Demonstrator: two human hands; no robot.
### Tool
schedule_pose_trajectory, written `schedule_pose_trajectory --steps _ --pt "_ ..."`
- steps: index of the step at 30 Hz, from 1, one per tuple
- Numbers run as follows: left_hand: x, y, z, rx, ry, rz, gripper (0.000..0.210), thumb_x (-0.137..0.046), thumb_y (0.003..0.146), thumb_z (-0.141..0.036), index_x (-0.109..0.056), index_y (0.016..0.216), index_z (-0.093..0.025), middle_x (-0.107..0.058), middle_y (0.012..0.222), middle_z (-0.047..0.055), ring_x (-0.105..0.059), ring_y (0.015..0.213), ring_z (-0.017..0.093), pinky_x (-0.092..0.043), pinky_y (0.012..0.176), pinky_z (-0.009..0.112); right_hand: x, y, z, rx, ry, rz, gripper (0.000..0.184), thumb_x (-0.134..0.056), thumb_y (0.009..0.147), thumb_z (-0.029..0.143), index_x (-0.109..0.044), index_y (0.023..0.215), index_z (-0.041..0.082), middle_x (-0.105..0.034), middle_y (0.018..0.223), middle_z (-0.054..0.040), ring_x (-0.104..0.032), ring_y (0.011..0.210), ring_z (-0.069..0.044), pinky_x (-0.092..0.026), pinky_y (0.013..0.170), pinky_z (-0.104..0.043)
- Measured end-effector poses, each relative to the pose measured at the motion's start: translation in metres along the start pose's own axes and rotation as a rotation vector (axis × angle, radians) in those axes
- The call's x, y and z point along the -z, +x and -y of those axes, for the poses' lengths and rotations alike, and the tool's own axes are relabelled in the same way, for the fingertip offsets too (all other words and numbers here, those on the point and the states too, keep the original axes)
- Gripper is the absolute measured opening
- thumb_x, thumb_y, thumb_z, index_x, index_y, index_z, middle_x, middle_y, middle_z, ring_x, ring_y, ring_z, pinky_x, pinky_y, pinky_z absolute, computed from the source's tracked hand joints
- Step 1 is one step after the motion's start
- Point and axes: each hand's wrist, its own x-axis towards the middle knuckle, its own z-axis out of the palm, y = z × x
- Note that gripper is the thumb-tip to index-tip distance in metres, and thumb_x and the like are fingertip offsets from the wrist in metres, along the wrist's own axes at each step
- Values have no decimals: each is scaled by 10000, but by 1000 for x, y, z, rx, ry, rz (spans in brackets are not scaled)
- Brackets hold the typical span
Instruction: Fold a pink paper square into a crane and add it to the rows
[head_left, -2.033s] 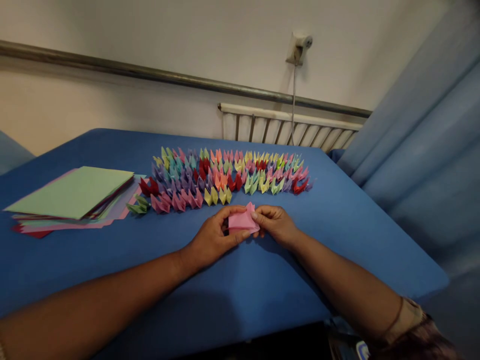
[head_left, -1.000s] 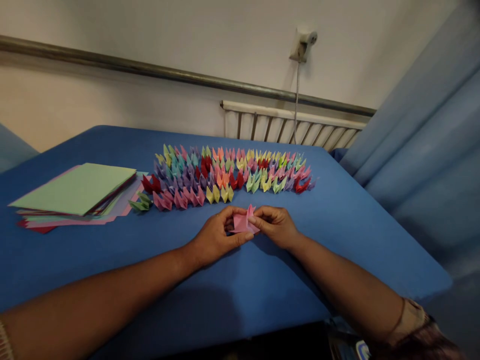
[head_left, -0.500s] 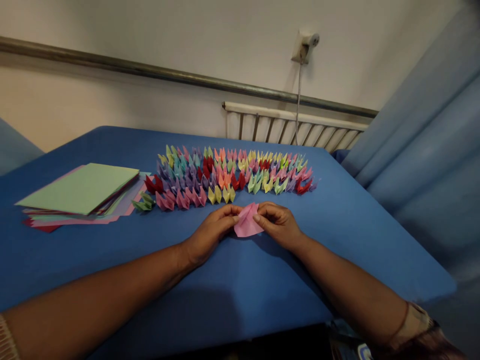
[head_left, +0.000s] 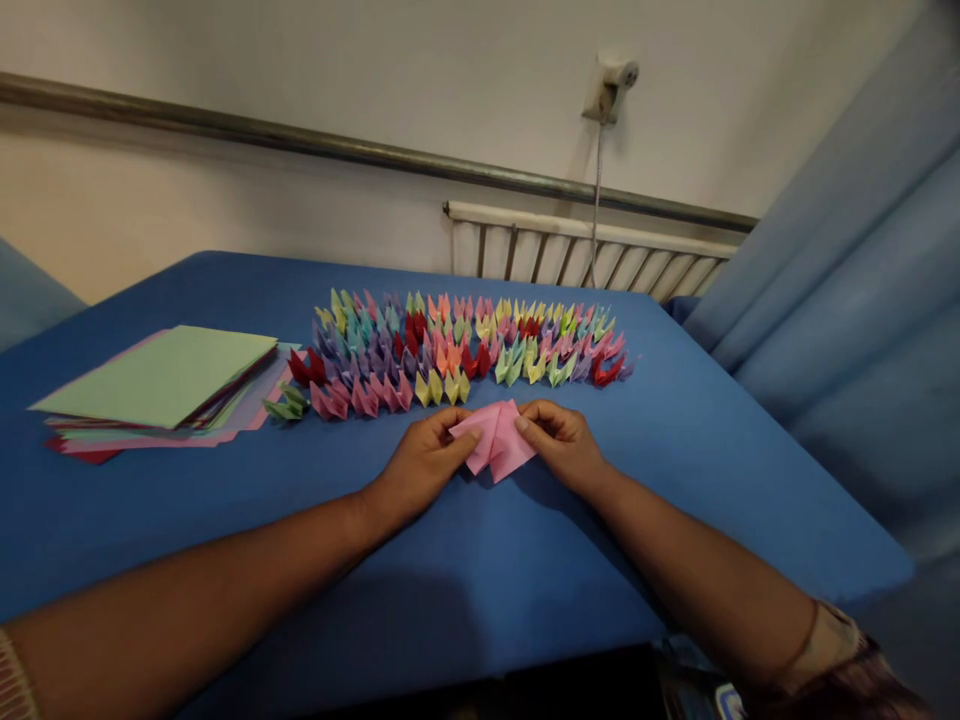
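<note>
A small sheet of pink origami paper [head_left: 496, 436], partly folded with a crease down its middle, is held up between my two hands just above the blue table. My left hand [head_left: 426, 455] pinches its left side between thumb and fingers. On the right side, my right hand [head_left: 562, 445] grips the upper edge the same way. Just beyond my hands stand rows of folded paper cranes [head_left: 448, 358] in pink, yellow, red, purple and green. A green paper crane [head_left: 287, 403] sits at the near left end of the rows.
A stack of coloured paper sheets [head_left: 161, 375], light green on top, lies on the left of the blue table [head_left: 360, 620]. Behind the table are a white radiator [head_left: 570, 240], a pipe [head_left: 300, 140] and a wall socket [head_left: 607, 90]. A blue curtain [head_left: 840, 300] hangs at the right.
The pink paper has spread wider, showing its centre crease and a flap on the left. My left hand has shifted slightly left. The cranes and the stack have stayed put.
</note>
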Motion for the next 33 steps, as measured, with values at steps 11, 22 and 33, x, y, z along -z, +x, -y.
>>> schedule_pose_trajectory --steps 11,22,33 --pt "-4 5 4 -95 192 -159 305 -720 699 -332 -666 934 -147 -688 835 22 -620 717 176 -476 652 273 -20 -15 9 -1 -14 73 586 -674 789 542 -497 1235 206 -640 1115 -82 -614 958 -212 -492 824 -328" --pt "-1 6 -2 -77 233 -200 223 -678 700 -371 -675 745 -153 -602 656 -18 -524 602 141 -389 544 235 -24 -7 -6 -73 -37 -103 312 -630 805 293 -561 1097 206 -681 955 -27 -629 782 -152 -506 705 -271" --pt "3 8 3 -177 293 -168 160 -632 751 -296 -668 840 -168 -705 914 33 -638 828 196 -484 746 290 -20 -7 -3 29 -128 -111 394 -538 820 188 -585 1208 240 -677 890 1 -573 647 -128 -455 610 -255"
